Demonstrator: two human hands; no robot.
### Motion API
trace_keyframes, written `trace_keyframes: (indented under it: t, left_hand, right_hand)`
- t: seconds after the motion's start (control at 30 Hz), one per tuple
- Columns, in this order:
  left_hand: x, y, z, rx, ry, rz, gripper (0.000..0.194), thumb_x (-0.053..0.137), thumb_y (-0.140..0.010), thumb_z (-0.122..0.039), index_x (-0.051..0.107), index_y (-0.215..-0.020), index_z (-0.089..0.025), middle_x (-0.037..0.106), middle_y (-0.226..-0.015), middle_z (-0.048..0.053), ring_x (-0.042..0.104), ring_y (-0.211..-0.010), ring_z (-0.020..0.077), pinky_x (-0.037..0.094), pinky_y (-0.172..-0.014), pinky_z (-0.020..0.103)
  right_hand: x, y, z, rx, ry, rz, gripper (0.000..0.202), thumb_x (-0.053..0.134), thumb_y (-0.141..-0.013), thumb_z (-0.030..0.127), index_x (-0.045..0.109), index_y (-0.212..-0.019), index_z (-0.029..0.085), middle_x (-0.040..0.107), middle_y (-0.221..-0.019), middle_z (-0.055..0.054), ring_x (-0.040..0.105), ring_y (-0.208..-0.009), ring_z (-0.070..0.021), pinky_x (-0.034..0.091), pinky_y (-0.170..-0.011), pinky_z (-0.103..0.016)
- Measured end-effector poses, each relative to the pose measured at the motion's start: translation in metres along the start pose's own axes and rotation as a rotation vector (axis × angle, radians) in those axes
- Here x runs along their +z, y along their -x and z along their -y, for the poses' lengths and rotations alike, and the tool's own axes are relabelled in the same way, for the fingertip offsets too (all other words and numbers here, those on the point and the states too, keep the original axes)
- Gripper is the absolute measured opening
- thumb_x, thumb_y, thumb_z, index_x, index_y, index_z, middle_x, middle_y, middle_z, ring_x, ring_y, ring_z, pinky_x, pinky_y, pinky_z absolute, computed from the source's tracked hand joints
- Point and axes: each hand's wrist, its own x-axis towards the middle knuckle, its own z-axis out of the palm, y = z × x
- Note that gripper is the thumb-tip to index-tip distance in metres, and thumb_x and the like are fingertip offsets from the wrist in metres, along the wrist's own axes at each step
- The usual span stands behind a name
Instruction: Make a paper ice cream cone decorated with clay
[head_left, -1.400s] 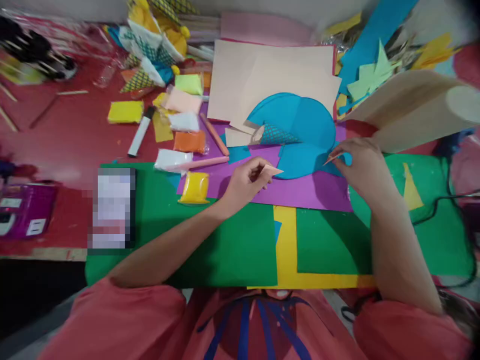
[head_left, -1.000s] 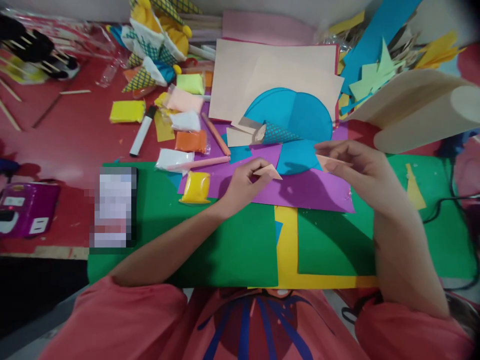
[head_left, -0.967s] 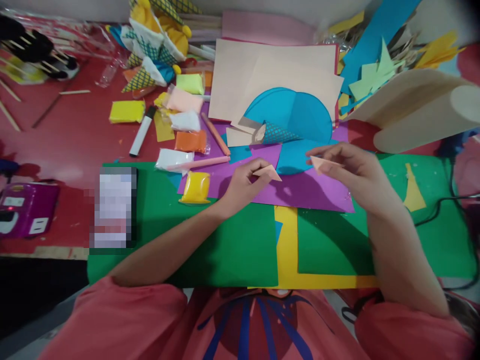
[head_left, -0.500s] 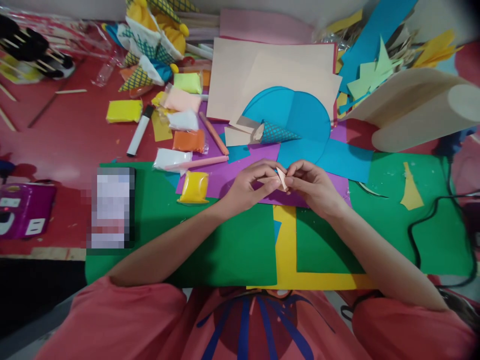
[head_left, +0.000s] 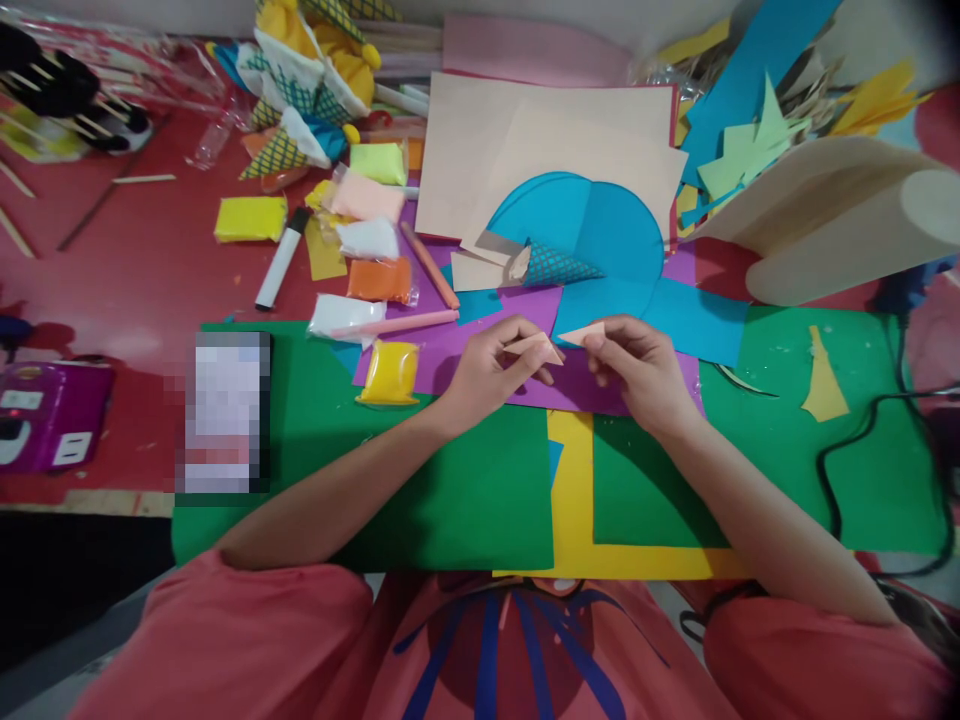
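Note:
Over the purple sheet [head_left: 480, 350], my left hand [head_left: 486, 378] pinches a small pointed peach piece [head_left: 547, 348] between thumb and fingers; paper or foam, I cannot tell. My right hand [head_left: 646, 370] grips a separate small peach triangle [head_left: 582, 336], its sharp tip pointing left. A narrow gap lies between the two pieces. Just beyond the hands, a blue cone [head_left: 561, 265] with a crisscross pattern and a peach open end lies on its side, on blue rounded cut-outs [head_left: 619, 230].
Peach sheets [head_left: 465, 150] lie at the back. Clay packets [head_left: 388, 372], pink sticks [head_left: 429, 265] and a marker [head_left: 281, 262] are on the left, with a phone [head_left: 264, 410] nearer me. A rolled beige sheet [head_left: 832, 235] and a black cable [head_left: 821, 470] are on the right.
My hands have drawn slightly apart. The peach bits that were together at my fingertips are now two separate pieces, one in each hand.

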Motion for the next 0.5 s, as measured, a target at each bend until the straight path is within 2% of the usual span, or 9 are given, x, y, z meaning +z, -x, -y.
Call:
trace_keyframes:
  t: [0.07, 0.13, 0.23, 0.33, 0.4, 0.5]
  left_hand:
    - [0.000, 0.001, 0.000, -0.048, 0.029, -0.063, 0.033, 0.066, -0.086, -0.049, 0.057, -0.081, -0.018, 0.067, -0.062, -0.003, 0.059, -0.045, 0.0064, 0.042, -0.040, 0.016]
    - [0.000, 0.001, 0.000, -0.018, 0.028, -0.135, 0.030, 0.070, -0.083, -0.047, 0.060, -0.084, -0.018, 0.063, -0.056, -0.006, 0.056, -0.041, 0.0057, 0.042, -0.039, 0.015]
    - [0.000, 0.001, 0.002, 0.073, 0.000, -0.183, 0.025, 0.071, -0.082, -0.042, 0.069, -0.089, -0.018, 0.073, -0.073, 0.000, 0.070, -0.061, 0.0094, 0.055, -0.054, 0.018]
    - [0.000, 0.002, 0.002, 0.144, -0.013, -0.188, 0.026, 0.073, -0.081, -0.043, 0.073, -0.092, -0.019, 0.078, -0.092, 0.004, 0.075, -0.084, 0.0142, 0.059, -0.071, 0.022]
    - [0.000, 0.001, 0.002, 0.119, -0.006, -0.194, 0.027, 0.072, -0.081, -0.045, 0.073, -0.089, -0.019, 0.077, -0.089, 0.004, 0.075, -0.081, 0.0143, 0.058, -0.068, 0.022]
    - [0.001, -0.001, 0.002, -0.010, 0.083, -0.165, 0.030, 0.075, -0.079, -0.047, 0.068, -0.092, -0.020, 0.076, -0.080, 0.001, 0.073, -0.069, 0.0126, 0.056, -0.062, 0.022]
  right_hand:
    - [-0.003, 0.000, -0.001, 0.001, 0.034, -0.046, 0.020, 0.075, -0.079, 0.042, 0.075, -0.085, 0.023, 0.056, -0.050, 0.007, 0.044, -0.040, -0.0054, 0.035, -0.041, -0.020]
    - [-0.004, 0.000, -0.004, -0.028, 0.062, -0.083, 0.018, 0.074, -0.081, 0.039, 0.078, -0.090, 0.024, 0.061, -0.056, 0.005, 0.047, -0.044, -0.0065, 0.039, -0.044, -0.022]
    - [-0.005, 0.002, -0.008, -0.086, 0.071, -0.099, 0.021, 0.076, -0.078, 0.033, 0.079, -0.098, 0.029, 0.070, -0.078, 0.002, 0.060, -0.063, -0.0101, 0.051, -0.061, -0.026]
    - [-0.003, 0.005, -0.009, -0.096, 0.036, -0.059, 0.023, 0.072, -0.081, 0.034, 0.078, -0.104, 0.033, 0.071, -0.089, 0.001, 0.063, -0.077, -0.0130, 0.053, -0.075, -0.031]
    - [0.000, 0.006, -0.009, -0.070, 0.007, -0.085, 0.022, 0.073, -0.080, 0.036, 0.078, -0.101, 0.031, 0.071, -0.086, 0.000, 0.063, -0.075, -0.0133, 0.053, -0.075, -0.032]
    - [0.005, 0.007, -0.007, 0.012, -0.078, -0.120, 0.027, 0.079, -0.072, 0.034, 0.075, -0.099, 0.029, 0.069, -0.079, 0.003, 0.061, -0.066, -0.0112, 0.053, -0.067, -0.029]
